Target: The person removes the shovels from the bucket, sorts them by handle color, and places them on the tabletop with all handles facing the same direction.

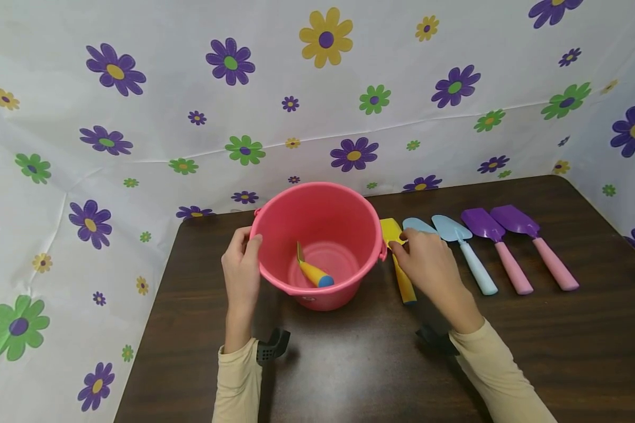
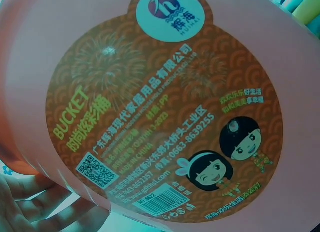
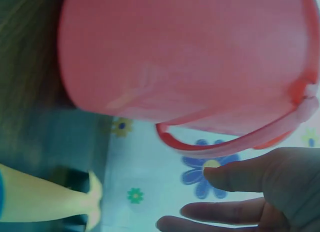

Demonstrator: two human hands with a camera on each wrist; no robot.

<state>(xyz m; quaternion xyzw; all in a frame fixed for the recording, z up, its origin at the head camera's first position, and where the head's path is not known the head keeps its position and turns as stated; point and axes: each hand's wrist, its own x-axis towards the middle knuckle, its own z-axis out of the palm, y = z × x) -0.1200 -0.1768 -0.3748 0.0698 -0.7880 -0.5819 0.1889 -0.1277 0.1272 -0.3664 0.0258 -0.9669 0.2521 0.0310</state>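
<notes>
A pink bucket (image 1: 323,214) stands on the table, with a yellow-handled hand tool (image 1: 313,274) with a blue end lying inside it. My left hand (image 1: 241,264) grips the bucket's left rim, thumb over the edge. The label on the bucket wall (image 2: 165,117) fills much of the left wrist view. To the right of the bucket, my right hand (image 1: 428,258) hovers over a yellow shovel (image 1: 405,286) and a light blue trowel (image 1: 417,224), whose handle it hides. In the right wrist view its thumb (image 3: 235,176) and fingers are extended and apart, with nothing between them.
Farther right lie another light blue trowel (image 1: 478,270) and two purple shovels with pink handles, a nearer one (image 1: 512,267) and an outer one (image 1: 555,264). The bucket's handle (image 3: 240,139) hangs down its side. Behind the dark table (image 1: 338,364) is a flowered sheet (image 1: 275,117).
</notes>
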